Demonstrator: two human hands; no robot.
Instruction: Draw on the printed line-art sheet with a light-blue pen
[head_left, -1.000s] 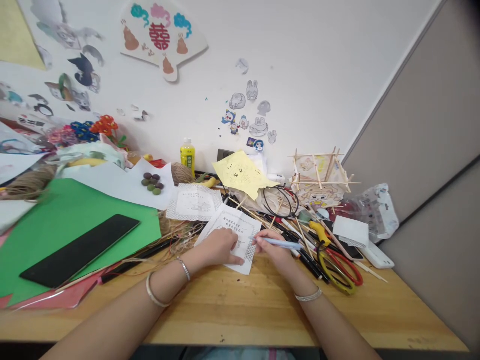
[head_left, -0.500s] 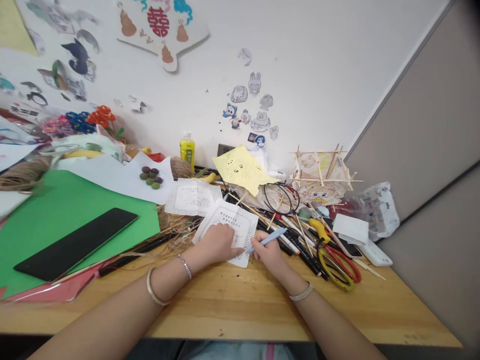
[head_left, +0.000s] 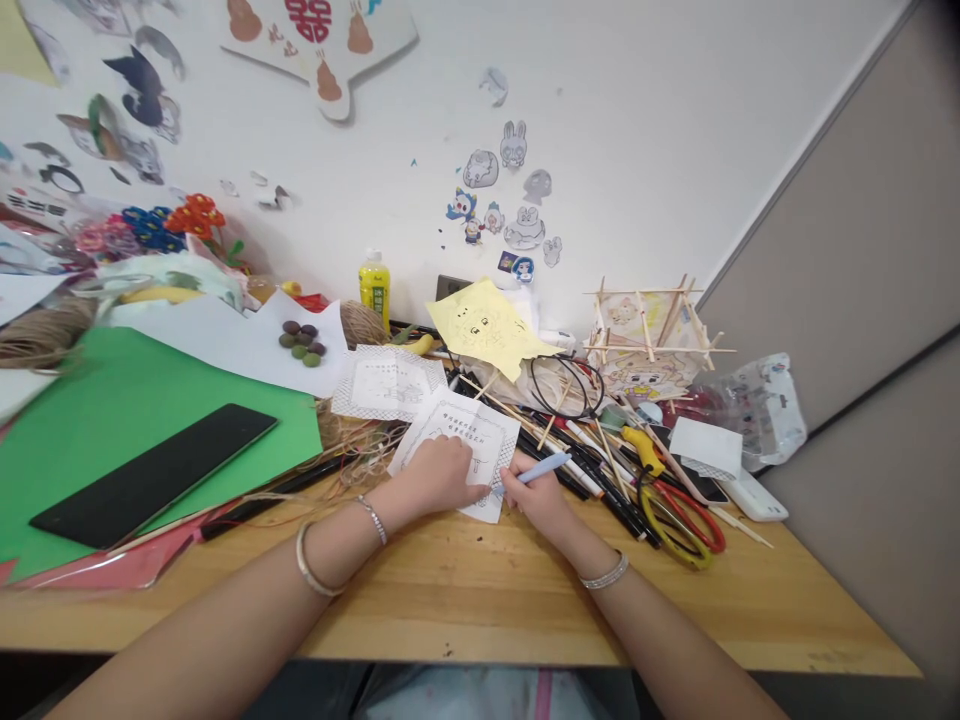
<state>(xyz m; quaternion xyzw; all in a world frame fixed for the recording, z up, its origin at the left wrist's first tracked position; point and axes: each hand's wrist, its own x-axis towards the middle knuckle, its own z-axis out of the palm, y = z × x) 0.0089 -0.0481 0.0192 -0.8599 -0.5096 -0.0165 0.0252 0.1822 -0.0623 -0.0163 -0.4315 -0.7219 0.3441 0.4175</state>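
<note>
A white sheet [head_left: 475,418] with printed characters, a line drawing and a patterned border lies at a slant on the wooden table. My left hand [head_left: 442,473] rests on its lower part, thumb stretched to the right and the other fingers bent away from me, partly hidden. In my right hand [head_left: 536,497] is a light blue pen [head_left: 546,467], gripped near its lower end. The pen's tip is at the sheet's right border, close to my left thumb; whether it touches the paper I cannot tell. A second patterned sheet [head_left: 388,382] lies just behind.
On the left, a black flat slab [head_left: 157,475] lies on green paper [head_left: 82,400]. Markers and sticks crowd the right, beside yellow-and-red-handled scissors [head_left: 679,525]. Behind stand a yellow bottle [head_left: 374,290] and a stick frame [head_left: 649,340]. Bare wood [head_left: 465,600] shows along the front.
The camera view has shifted slightly. My right hand and the pen have moved a little against the sheet's right border; my left hand stays on the paper.
</note>
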